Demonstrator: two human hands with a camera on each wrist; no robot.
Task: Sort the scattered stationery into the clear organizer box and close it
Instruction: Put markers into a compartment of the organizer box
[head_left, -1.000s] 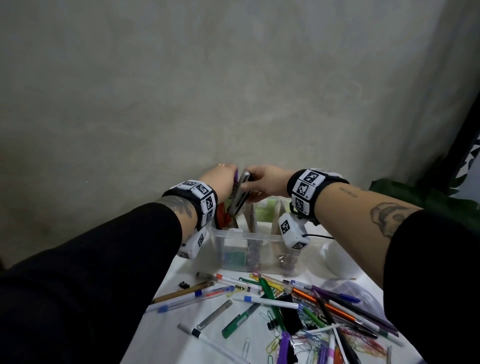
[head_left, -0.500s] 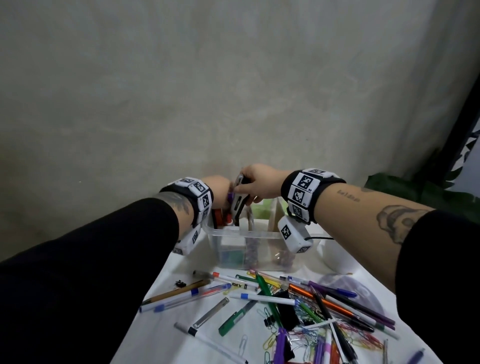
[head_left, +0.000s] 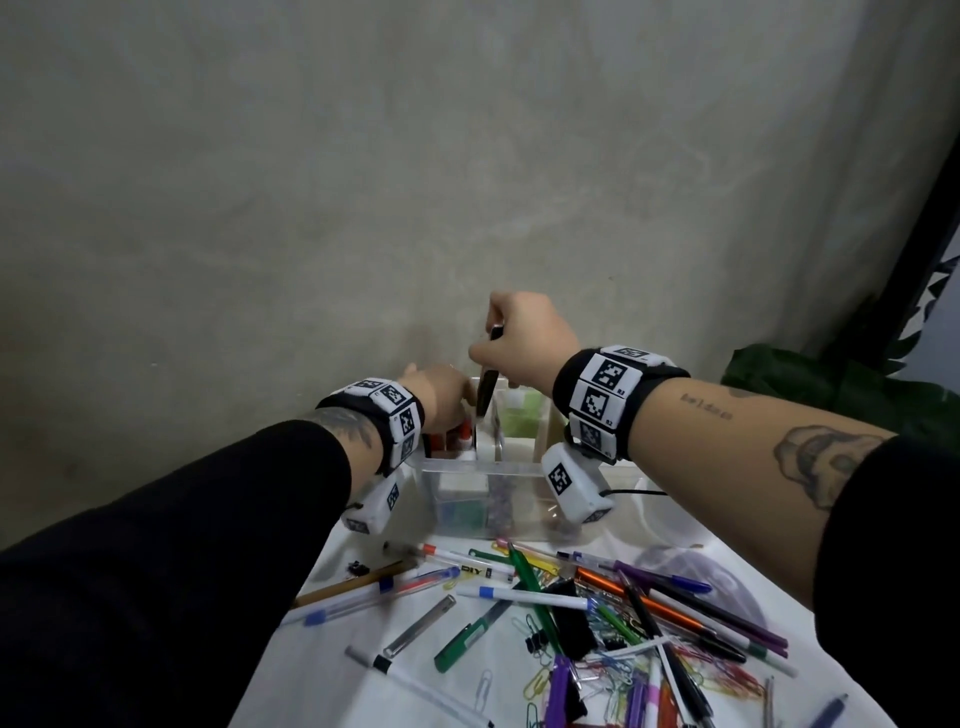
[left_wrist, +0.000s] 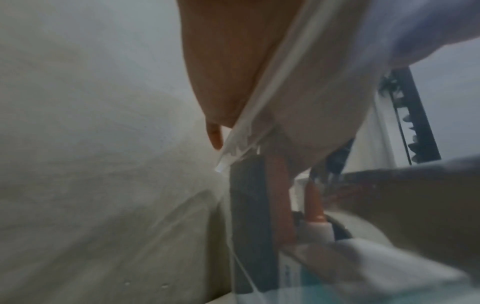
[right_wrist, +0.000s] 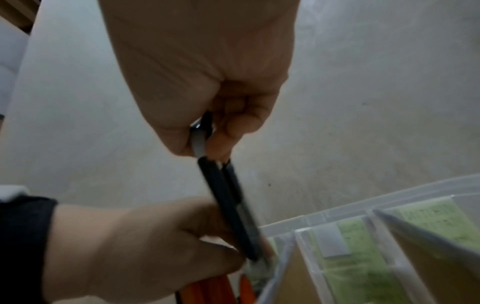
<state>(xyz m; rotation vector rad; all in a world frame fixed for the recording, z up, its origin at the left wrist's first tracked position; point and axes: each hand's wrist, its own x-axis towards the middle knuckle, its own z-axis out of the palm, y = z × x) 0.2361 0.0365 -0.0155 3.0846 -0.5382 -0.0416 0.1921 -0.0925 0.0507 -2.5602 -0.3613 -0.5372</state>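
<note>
Black and slim, a tool (head_left: 488, 387), perhaps a cutter, stood near upright over the box (head_left: 483, 499), pinched at its top by the right hand (head_left: 524, 338). Left hand (head_left: 441, 397) sat at the box's left compartment; its grip was hidden. Left wrist view showed only blur. Right wrist view showed the tool's lower end against the left hand's curled fingers (right_wrist: 207, 232), beside green notes (right_wrist: 363, 257).

- "DIY" in black letters on a white pen (head_left: 470, 570) lying on the table among the scattered stationery
- "R2" in small black print beside the square coded markers on the right wristband (head_left: 608, 387)
- Green sheets (right_wrist: 358, 265) in the organizer box carry faint print, too blurred to read
</note>
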